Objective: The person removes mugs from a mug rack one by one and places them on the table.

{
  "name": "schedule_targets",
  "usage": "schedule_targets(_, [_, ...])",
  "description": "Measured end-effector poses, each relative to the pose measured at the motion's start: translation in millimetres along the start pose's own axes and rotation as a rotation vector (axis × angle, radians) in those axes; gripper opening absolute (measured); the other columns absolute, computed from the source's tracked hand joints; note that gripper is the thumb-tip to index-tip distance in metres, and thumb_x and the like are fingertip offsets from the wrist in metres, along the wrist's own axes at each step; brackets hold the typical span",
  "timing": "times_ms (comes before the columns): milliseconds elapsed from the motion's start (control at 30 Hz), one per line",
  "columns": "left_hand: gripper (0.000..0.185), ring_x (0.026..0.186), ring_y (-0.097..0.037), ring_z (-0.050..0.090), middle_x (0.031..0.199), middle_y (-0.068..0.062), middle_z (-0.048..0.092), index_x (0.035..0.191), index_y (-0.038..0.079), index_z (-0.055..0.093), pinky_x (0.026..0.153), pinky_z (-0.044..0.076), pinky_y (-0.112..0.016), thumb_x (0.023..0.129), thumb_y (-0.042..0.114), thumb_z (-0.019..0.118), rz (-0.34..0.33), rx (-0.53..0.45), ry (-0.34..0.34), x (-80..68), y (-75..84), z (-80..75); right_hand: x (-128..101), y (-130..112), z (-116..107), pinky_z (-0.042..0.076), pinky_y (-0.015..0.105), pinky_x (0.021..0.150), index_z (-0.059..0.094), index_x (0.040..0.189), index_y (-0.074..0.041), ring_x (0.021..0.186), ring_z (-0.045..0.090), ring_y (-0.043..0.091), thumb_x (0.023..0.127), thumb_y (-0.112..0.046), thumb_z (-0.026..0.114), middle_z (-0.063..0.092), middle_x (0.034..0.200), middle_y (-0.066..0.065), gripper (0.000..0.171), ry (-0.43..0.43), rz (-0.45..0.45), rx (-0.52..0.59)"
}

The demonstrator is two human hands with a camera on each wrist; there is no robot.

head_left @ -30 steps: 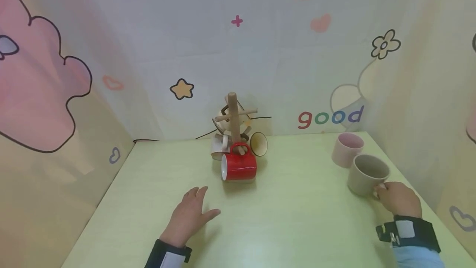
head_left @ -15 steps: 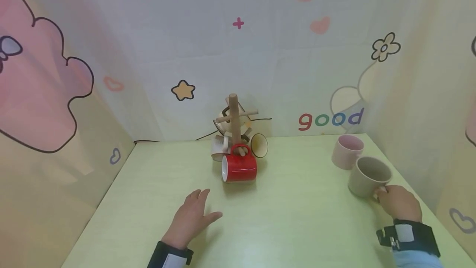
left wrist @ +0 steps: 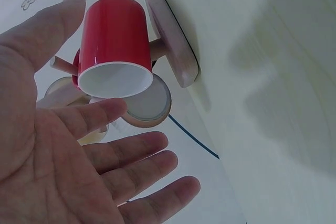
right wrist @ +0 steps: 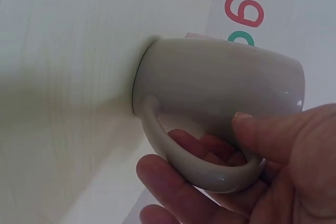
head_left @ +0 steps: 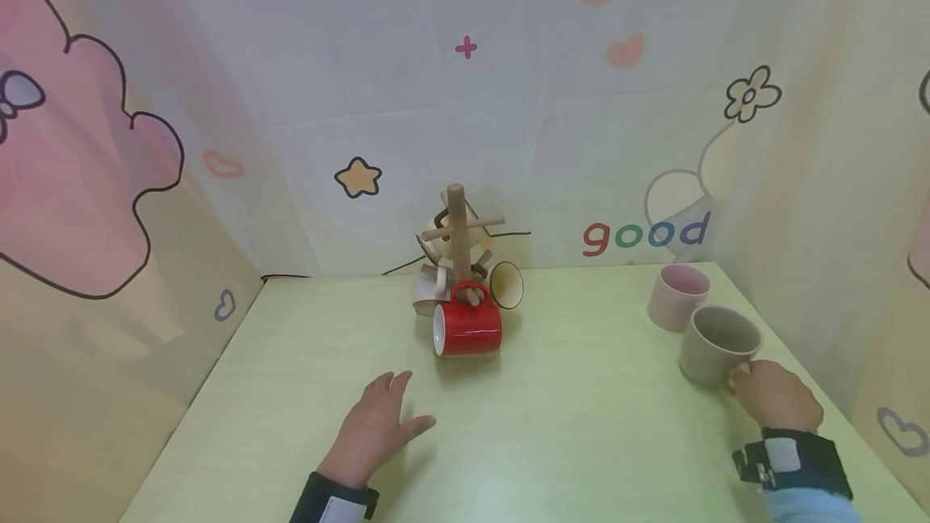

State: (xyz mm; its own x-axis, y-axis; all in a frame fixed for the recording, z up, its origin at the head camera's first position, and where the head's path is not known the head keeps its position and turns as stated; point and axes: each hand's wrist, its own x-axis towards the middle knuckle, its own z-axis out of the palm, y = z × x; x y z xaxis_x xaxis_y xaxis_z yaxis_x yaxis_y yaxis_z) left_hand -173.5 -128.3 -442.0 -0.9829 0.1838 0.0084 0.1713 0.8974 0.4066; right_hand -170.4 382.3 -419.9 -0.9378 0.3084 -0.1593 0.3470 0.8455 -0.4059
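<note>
1. While nearly everything has stayed put over the last second, we see at most a slight shift of the gray mug [head_left: 706, 355]; it stands near the table's right edge, upright, its base seemingly on the surface. For the work in hand, we judge this a moment of holding rather than of carrying.
2. We count one hand on it: the right hand [head_left: 776, 395] grasps the handle [right wrist: 202, 170], with fingers through the loop and the thumb along its upper part.
3. Just behind the gray mug we find one pink mug [head_left: 670, 305], upright and held by neither hand; we cannot tell whether the two touch. That makes two mugs standing on the one table [head_left: 581, 426].
4. Further left we have one wooden rack [head_left: 457, 257], with four mugs hung on it as far as we can make out: one red mug [head_left: 474, 331] in front, one pale mug [head_left: 427, 285] low on the left, one cream-lined mug [head_left: 507, 286] on the right, and one partly hidden mug [head_left: 438, 248] higher up behind. We count six mugs altogether.
5. Nearer us, the left hand [head_left: 366, 434] holds nothing, fingers extended and thumb apart, short of the red mug. Two wristbands [head_left: 795, 465] show, one on each wrist.
</note>
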Motion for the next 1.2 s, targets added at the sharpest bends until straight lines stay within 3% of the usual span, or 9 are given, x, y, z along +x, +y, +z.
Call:
schedule_targets(267, [0.078,0.126,-0.044,0.048,0.138,-0.030,0.048,0.140,-0.001,0.049,0.095,0.047,-0.059,0.084,0.045,0.077,-0.007,0.037,0.001,3.4,0.3,-6.4,-2,-2,2,0.048,0.048,0.058,0.054,0.099,0.015,0.072,0.056,0.037,0.100,-0.030,0.038,0.057,0.080,0.025,0.048,0.016,0.004,0.006])
schedule_targets(433, [0.079,0.127,-0.044,0.048,0.139,-0.029,0.048,0.141,0.000,0.049,0.095,0.047,-0.059,0.084,0.045,0.077,-0.002,0.062,0.010,8.6,-0.4,-13.6,-3,-1,4,0.049,0.051,0.059,0.052,0.105,0.019,0.076,0.060,0.043,0.099,-0.034,0.040,0.058,0.090,0.034,0.054,0.029,-0.001,0.014])
schedule_targets(667, [0.079,0.129,-0.045,0.046,0.140,-0.030,0.047,0.142,-0.001,0.047,0.096,0.046,-0.060,0.085,0.044,0.077,0.017,0.065,0.028,17.7,-3.8,-29.7,-3,-1,2,0.048,0.053,0.061,0.048,0.119,0.016,0.088,0.059,0.052,0.097,-0.054,0.040,0.056,0.106,0.040,0.073,0.068,0.094,0.015])
schedule_targets(867, [0.079,0.128,-0.046,0.047,0.141,-0.030,0.046,0.144,-0.001,0.045,0.095,0.047,-0.060,0.086,0.044,0.075,0.049,0.090,0.054,28.7,-5.5,-47.2,-13,-19,-14,0.048,0.057,0.062,0.042,0.129,0.016,0.101,0.054,0.059,0.097,-0.061,0.037,0.049,0.124,0.043,0.084,0.099,0.074,-0.003])
schedule_targets(1067, [0.079,0.127,-0.047,0.047,0.141,-0.031,0.045,0.144,-0.002,0.043,0.094,0.048,-0.059,0.087,0.043,0.075,0.078,0.114,0.081,40.0,-1.7,-66.2,-22,-45,-29,0.044,0.046,0.053,0.056,0.108,0.011,0.076,0.060,0.040,0.098,-0.061,0.039,0.064,0.085,0.025,0.074,0.156,-0.031,0.024])
schedule_targets(1133, [0.080,0.128,-0.047,0.047,0.142,-0.031,0.044,0.145,-0.002,0.043,0.094,0.048,-0.059,0.087,0.043,0.075,0.079,0.118,0.082,43.9,0.1,-71.7,-24,-53,-31,0.042,0.044,0.051,0.057,0.106,0.010,0.073,0.060,0.037,0.098,-0.059,0.041,0.063,0.081,0.023,0.071,0.191,-0.087,0.021])
schedule_targets(1200, [0.081,0.128,-0.047,0.046,0.143,-0.031,0.044,0.146,-0.002,0.042,0.094,0.048,-0.060,0.087,0.043,0.075,0.075,0.124,0.081,48.1,1.7,-76.3,-25,-60,-31,0.043,0.044,0.050,0.056,0.109,0.010,0.074,0.061,0.039,0.099,-0.057,0.043,0.064,0.086,0.027,0.070,0.225,-0.135,0.012])
